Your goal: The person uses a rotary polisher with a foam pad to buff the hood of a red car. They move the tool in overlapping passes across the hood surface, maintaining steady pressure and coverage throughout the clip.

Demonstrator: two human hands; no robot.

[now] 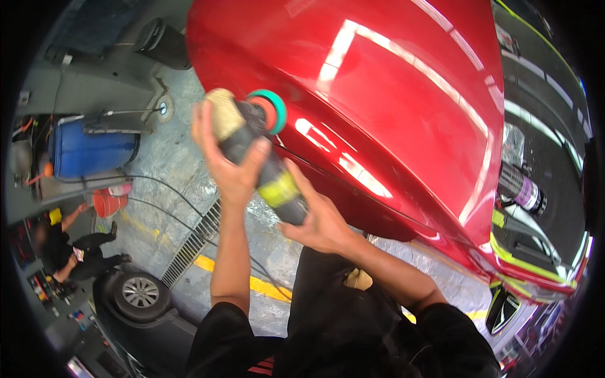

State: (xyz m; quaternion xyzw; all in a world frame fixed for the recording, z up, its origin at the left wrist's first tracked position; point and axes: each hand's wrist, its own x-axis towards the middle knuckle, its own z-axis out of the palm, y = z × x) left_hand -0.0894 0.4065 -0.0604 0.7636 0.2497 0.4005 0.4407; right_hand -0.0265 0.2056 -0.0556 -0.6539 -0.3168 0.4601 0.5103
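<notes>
A dark car polisher point(272, 171) with a yellow-green band and a tan cover over its head is held in both my hands. My left hand point(230, 165) wraps around it near the head. At the rear end, my right hand point(322, 217) is closed around the body. The green-rimmed, orange-red pad point(276, 107) is turned on edge beside the side panel of a glossy red car point(391, 75); I cannot tell whether it touches the paint. Reflections of ceiling lights run over the car's hood. The hands and tool are slightly blurred.
A bottle point(522, 189) lies by the masked windshield. At left stand a blue barrel point(94, 151), a red bucket point(108, 203) and a black bin point(162, 43). A dark cord point(179, 194) crosses the floor over a drain grate point(189, 249). Another person point(82, 249) is near a dark car point(151, 334).
</notes>
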